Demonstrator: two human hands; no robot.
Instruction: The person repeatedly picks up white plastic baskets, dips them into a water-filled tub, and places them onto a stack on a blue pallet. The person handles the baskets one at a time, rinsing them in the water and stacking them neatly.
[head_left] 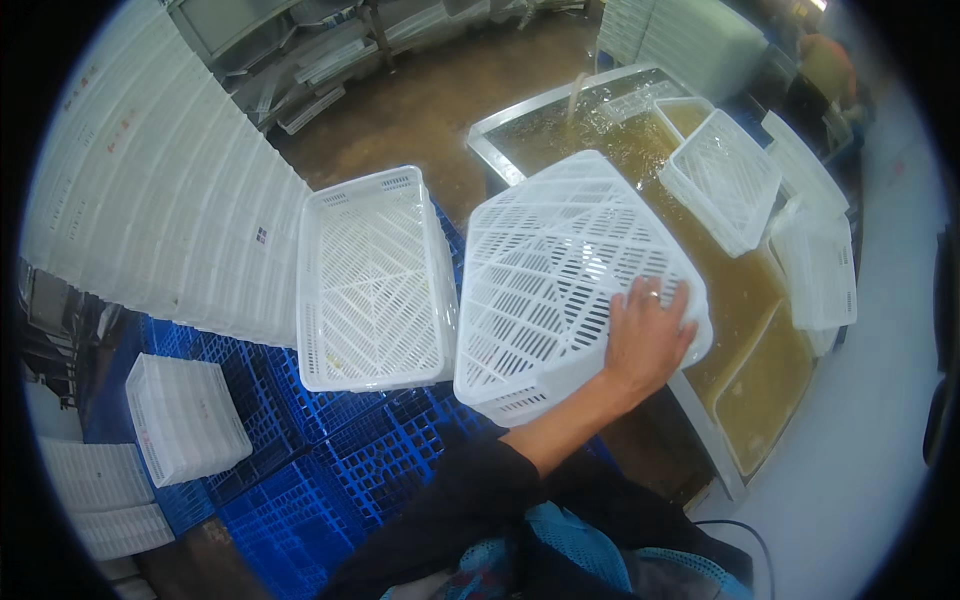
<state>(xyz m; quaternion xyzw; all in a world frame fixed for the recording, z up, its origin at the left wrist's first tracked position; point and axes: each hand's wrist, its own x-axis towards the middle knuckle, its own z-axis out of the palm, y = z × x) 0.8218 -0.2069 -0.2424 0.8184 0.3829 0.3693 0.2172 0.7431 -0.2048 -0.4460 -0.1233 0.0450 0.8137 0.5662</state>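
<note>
Wet brown floor, with a metal wash tank of murky yellowish water at upper right and blue pallets below. The right hand grips the near edge of an upturned white slotted crate, fingers spread over its base, holding it tilted between pallets and tank. A second white crate lies open-side-up on the pallets, just beside it. More crates float in the tank. Stacked crates line the left. Left hand is out of view.
</note>
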